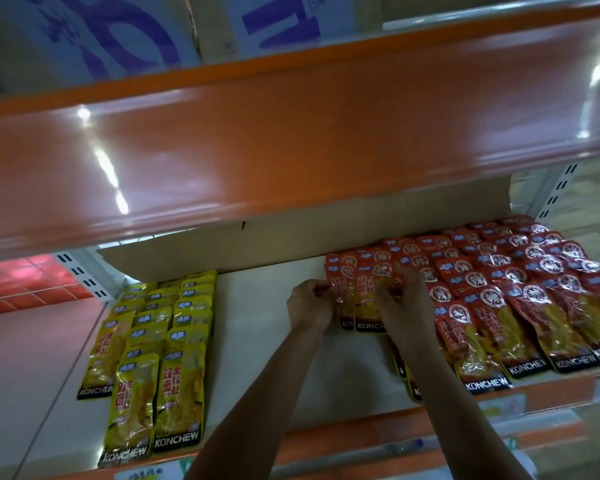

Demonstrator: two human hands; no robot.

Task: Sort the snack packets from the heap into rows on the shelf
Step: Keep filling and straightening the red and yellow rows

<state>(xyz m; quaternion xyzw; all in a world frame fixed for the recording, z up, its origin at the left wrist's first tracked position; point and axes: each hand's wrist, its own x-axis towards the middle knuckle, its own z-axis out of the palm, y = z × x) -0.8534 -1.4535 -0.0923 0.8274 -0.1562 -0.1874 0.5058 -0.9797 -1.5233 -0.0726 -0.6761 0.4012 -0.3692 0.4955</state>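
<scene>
Red KONCHEW snack packets (pixel 520 289) lie in overlapping rows on the right part of the white shelf (pixel 267 341). Yellow KONCHEW packets (pixel 160 355) lie in three rows on the left. Between them, my left hand (pixel 310 304) pinches the left edge of a small stack of red packets (pixel 362 299). My right hand (pixel 404 299) grips the same stack from the right side and top. The stack lies at the left end of the red rows. More packets lie half hidden under my right forearm.
An orange upper shelf (pixel 291 140) overhangs close above the hands. A cardboard sheet (pixel 291 230) stands along the back of the shelf. The orange front lip (pixel 361 434) carries price labels. Bare white shelf lies between the yellow and red rows.
</scene>
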